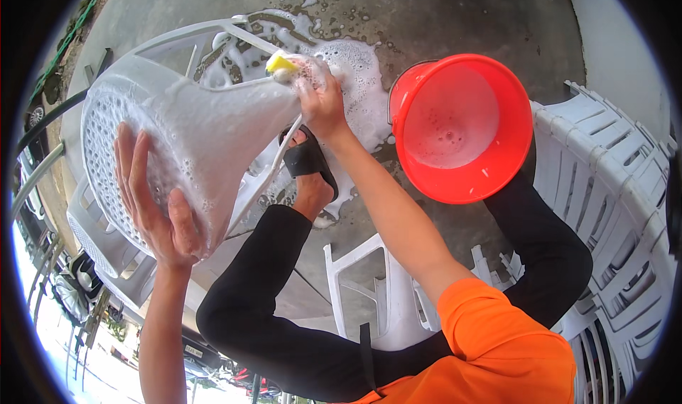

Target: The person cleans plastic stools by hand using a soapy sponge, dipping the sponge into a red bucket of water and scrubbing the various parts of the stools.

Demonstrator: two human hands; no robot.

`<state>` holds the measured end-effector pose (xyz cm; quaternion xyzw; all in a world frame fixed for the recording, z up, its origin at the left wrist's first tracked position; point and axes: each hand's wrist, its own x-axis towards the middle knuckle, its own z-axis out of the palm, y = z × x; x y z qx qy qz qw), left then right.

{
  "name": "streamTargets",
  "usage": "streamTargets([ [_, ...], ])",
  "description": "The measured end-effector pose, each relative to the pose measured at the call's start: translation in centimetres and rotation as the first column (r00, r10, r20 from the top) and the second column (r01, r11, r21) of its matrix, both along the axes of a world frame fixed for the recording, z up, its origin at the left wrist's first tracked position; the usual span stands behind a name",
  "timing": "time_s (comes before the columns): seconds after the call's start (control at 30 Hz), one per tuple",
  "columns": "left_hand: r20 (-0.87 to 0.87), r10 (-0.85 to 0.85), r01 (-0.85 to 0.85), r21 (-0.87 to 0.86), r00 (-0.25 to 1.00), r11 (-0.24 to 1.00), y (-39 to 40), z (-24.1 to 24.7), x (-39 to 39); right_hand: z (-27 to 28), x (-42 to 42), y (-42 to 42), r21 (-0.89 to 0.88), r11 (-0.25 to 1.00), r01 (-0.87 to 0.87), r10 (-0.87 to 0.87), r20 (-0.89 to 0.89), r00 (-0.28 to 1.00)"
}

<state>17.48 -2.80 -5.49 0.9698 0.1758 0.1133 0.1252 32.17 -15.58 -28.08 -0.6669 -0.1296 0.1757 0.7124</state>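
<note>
A white plastic stool (pixel 234 114) lies tipped on its side before me, coated in soap suds. Its round perforated seat (pixel 104 124) faces left. My left hand (pixel 154 207) rests on that seat, fingers spread, with nothing in its grasp. At a leg of the stool, my right hand (pixel 322 103) holds a foamy yellow sponge (pixel 280 63) against the plastic. Foam covers the fingers and hides part of the sponge.
A red bucket (pixel 463 185) of sudsy water stands to the right. Foam (pixel 357 79) spreads over the concrete floor (pixel 453 15). Stacked white plastic chairs (pixel 597 153) line the right side; a white plastic seat (pixel 399 303) stands under my arm. More stools (pixel 88 228) are at left, near a railing (pixel 40 175).
</note>
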Motion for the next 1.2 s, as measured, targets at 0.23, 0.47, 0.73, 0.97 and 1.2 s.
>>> streamTargets([
  [0.23, -0.081, 0.026, -0.016, 0.120, 0.996, 0.993, 1.1, 1.5, 0.0, 4.3, -2.7, 3.4, -0.035, 0.989, 0.144, -0.146, -0.089, 0.985],
  [0.47, 0.005, -0.043, 0.041, 0.189, 0.999, 0.981, -0.2, 0.5, 1.8, 11.8, -0.8, 2.9, -0.505, 0.856, 0.106, 0.075, 0.326, 0.942],
  [0.73, 0.082, -0.255, 0.190, 0.465, 0.963, 0.865, -2.8, 4.6, 1.6, 18.0, 2.3, -8.8, -0.259, 0.936, 0.238, -0.288, -0.174, 0.942],
  [0.97, 0.147, -0.509, 0.268, 0.711, 0.848, 0.651, -2.4, 1.3, 2.1, 13.8, -7.3, -28.1, -0.401, 0.819, 0.409, -0.552, -0.359, 0.753],
  [1.2, 0.144, -0.370, 0.145, 0.747, 0.918, 0.649, -1.1, -0.4, 0.3, 18.1, -15.6, -34.2, -0.464, 0.808, 0.363, -0.587, -0.579, 0.566],
])
